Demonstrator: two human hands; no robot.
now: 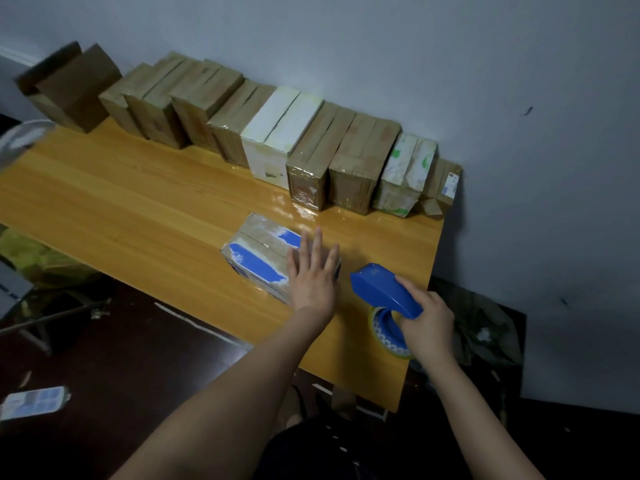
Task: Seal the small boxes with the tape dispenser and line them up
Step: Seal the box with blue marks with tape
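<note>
A small cardboard box with blue patches [258,252] lies on the wooden table [138,209]. My left hand [311,271] rests flat on the box's near right end, fingers straight and spread. My right hand [424,318] grips the blue tape dispenser [381,289] by its handle, just right of the box and apart from it, with its tape roll [388,332] toward the table's near edge. A row of several taped boxes [311,150] stands along the wall at the back, mostly brown with a white one [273,133] in the middle.
An open brown carton [69,86] stands at the row's far left end. The table's right edge lies close beyond the dispenser. A dark bag [485,327] sits on the floor to the right, and a small flat packet [34,401] lies on the dark floor at lower left.
</note>
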